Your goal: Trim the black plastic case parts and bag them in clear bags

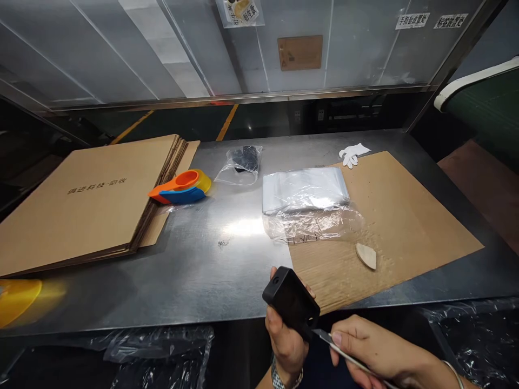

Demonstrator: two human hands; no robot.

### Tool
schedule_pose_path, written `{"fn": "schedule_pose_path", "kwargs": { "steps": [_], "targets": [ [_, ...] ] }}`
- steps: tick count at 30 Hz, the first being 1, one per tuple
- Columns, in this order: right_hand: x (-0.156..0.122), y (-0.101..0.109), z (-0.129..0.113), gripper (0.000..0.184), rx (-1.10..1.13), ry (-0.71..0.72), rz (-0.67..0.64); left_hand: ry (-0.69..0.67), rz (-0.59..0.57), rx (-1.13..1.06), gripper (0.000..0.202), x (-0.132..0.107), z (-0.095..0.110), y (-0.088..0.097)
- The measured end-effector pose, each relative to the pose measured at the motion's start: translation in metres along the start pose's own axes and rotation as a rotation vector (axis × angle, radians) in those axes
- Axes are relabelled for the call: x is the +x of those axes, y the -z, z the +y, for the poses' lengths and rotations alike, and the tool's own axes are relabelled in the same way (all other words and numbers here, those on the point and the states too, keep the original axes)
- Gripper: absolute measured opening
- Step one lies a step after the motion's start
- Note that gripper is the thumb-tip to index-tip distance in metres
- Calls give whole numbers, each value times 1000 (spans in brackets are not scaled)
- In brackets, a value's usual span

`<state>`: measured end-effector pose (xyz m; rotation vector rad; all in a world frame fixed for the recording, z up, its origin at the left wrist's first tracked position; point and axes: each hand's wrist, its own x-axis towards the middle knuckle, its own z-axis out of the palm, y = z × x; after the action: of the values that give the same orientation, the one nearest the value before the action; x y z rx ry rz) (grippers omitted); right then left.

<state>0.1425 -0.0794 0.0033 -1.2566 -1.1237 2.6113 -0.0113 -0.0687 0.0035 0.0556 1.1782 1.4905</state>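
Note:
Tilted in my left hand [286, 346] is a black rectangular plastic housing [290, 294], with round holes visible near its ends. My fingers wrap round its sides. In my right hand [357, 346], a slim craft knife [344, 354] is pinched between thumb and fingers. Its pointed metal blade meets the lower end of the housing, near a small hole; whether the tip touches cannot be made out. Both hands are just off the table's front edge. Beyond them, a wedge-shaped beige piece [367, 256] lies on a cardboard sheet [409, 216].
Clear plastic bags [306, 189] lie mid-table, near a white glove [353, 155]. An orange and blue tape dispenser [182, 189] stands beside stacked cardboard [93, 200] on the left. A bagged black item [245, 159] is farther back. Black plastic-lined containers [162, 356] sit below the metal table [227, 275].

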Motion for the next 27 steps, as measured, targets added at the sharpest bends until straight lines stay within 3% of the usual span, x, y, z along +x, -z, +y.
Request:
{"fn": "schedule_pose_path", "kwargs": {
  "steps": [2,4,8,11,20,25,27],
  "targets": [
    [1,-1,2,50,138,24,-42,-39,-51,-34,51,3,3,-5],
    [0,-2,1,52,136,112,-3,66,-81,-49,42,8,6,-11],
    [-6,-3,-12,38,-251,400,332,444,-94,-51,50,15,9,-16],
    [-9,-2,-21,30,-500,503,544,602,-104,-65,52,14,5,-17],
    [-2,-6,-15,24,-863,705,488,571,-60,-64,48,11,1,-19],
    [13,-16,2,22,-1161,1095,806,627,74,-78,45,13,-2,-22],
    [17,-18,8,18,-1203,1178,900,624,94,-106,43,15,-3,-22]
  ]
}}
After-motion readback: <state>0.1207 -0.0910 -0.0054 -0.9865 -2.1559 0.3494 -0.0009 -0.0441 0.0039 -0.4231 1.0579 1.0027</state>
